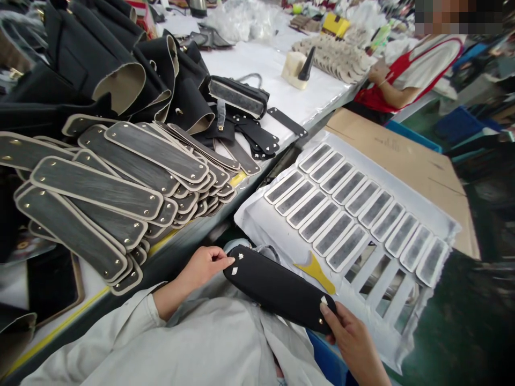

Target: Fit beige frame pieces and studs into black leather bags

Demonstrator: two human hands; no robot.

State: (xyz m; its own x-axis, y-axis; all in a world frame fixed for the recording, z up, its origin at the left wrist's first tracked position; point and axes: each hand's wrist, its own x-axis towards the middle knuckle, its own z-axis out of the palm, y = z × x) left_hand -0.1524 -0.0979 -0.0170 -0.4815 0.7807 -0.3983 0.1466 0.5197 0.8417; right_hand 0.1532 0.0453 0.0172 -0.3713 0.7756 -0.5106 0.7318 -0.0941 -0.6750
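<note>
One black panel, right hand clamped on
I can't tell if left hand grips; lazy right pinch could drop it.

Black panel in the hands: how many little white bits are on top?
3 white bits: two at the end of the black panel near the left hand, one at the other end by the right hand. More could be hidden.
</note>
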